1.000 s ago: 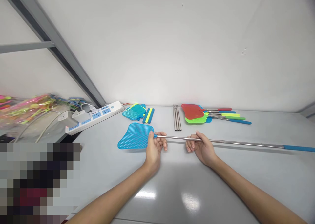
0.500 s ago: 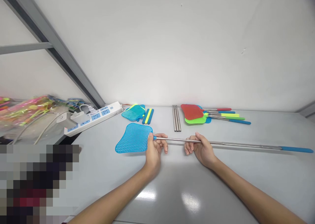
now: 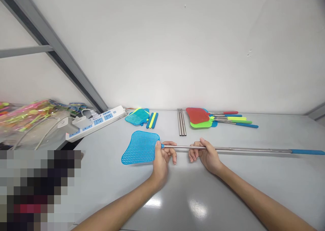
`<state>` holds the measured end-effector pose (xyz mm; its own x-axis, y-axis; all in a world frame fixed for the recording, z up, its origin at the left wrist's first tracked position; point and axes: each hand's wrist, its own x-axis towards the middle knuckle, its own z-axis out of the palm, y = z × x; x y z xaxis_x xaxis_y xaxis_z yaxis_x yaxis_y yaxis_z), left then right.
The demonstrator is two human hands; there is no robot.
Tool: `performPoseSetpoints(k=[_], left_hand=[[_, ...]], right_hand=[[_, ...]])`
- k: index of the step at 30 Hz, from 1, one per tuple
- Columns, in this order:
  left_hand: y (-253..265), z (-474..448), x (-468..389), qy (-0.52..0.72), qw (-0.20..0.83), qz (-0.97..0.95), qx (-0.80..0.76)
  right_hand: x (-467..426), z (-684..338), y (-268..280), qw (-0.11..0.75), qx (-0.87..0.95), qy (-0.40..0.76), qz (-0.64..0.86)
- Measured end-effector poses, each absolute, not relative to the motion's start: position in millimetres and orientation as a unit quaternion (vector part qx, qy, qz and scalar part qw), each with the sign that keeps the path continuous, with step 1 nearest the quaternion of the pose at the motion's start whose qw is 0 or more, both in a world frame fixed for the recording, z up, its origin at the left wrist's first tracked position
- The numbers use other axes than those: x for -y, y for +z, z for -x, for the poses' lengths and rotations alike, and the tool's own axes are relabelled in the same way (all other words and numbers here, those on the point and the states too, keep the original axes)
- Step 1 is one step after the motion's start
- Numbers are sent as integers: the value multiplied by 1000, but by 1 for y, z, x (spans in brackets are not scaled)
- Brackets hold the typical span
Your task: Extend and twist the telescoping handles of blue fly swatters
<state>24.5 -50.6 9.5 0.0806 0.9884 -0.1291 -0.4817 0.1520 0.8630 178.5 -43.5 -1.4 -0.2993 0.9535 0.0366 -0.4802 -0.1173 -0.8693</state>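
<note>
Looks like a small assembly workshop, judging by a plain grey bench [image 3: 101,170] against a white wall [image 3: 162,55]. Carries like parts in separate groups: swatter heads [image 3: 137,117], coloured grips [image 3: 152,120], metal tubes [image 3: 181,122], stacked complete fly swatters [image 3: 198,115]. Includes, at left, a power strip [image 3: 103,120] with plugs, clear-bagged bright goods [image 3: 30,114], grey metal frame [image 3: 59,55].

I see polished metal along the telescoping rod [image 3: 254,150] of the fly swatter [image 3: 228,148], with a perforated plastic head [image 3: 141,148] and a matt blue grip [image 3: 307,152]. The loose tubes [image 3: 181,122] look like smooth, shiny metal from my end. I also make out a glossy grey tabletop [image 3: 177,193], a matt wall [image 3: 162,55] and crinkled, shiny plastic bags [image 3: 33,117].
</note>
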Motion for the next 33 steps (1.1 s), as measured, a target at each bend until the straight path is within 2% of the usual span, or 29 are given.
performPoseSetpoints(k=[33], left_hand=[[8, -28, 56, 525, 681, -357, -365]], right_hand=[[46, -177, -1, 482, 463, 680, 301]])
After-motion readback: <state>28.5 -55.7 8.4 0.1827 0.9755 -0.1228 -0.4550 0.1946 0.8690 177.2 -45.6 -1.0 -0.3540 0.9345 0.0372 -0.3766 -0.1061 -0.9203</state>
